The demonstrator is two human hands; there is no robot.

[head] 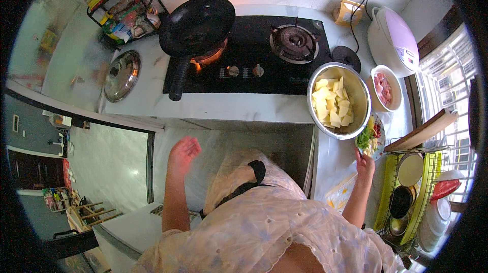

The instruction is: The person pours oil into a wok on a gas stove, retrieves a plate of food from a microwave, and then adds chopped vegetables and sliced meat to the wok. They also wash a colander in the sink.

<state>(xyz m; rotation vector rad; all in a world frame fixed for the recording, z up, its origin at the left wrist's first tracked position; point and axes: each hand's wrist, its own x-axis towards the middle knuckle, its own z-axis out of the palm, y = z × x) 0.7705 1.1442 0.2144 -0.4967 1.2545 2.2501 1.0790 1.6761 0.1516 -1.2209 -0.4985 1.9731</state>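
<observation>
My right hand point(366, 164) grips the near rim of a plate point(380, 150) on the counter. Chopped greens point(365, 138), red pieces and pale pieces lie on that plate. Partly over the plate's far side stands a steel bowl point(312, 122) of sliced potatoes point(332, 101). My left hand point(185, 152) hangs in the air before the counter front, holding nothing, its fingers loosely bent and slightly blurred. At the back left, a black wok point(198, 25) sits over a lit burner point(209, 57), its handle point(178, 82) pointing towards me.
The gas hob's right burner point(295, 42) shows no flame. A steel lid point(122, 76) lies left of the hob. On the right are a rice cooker point(394, 40), a container of raw meat point(384, 90), a wooden board point(419, 131) and a yellow-green dish rack point(417, 200).
</observation>
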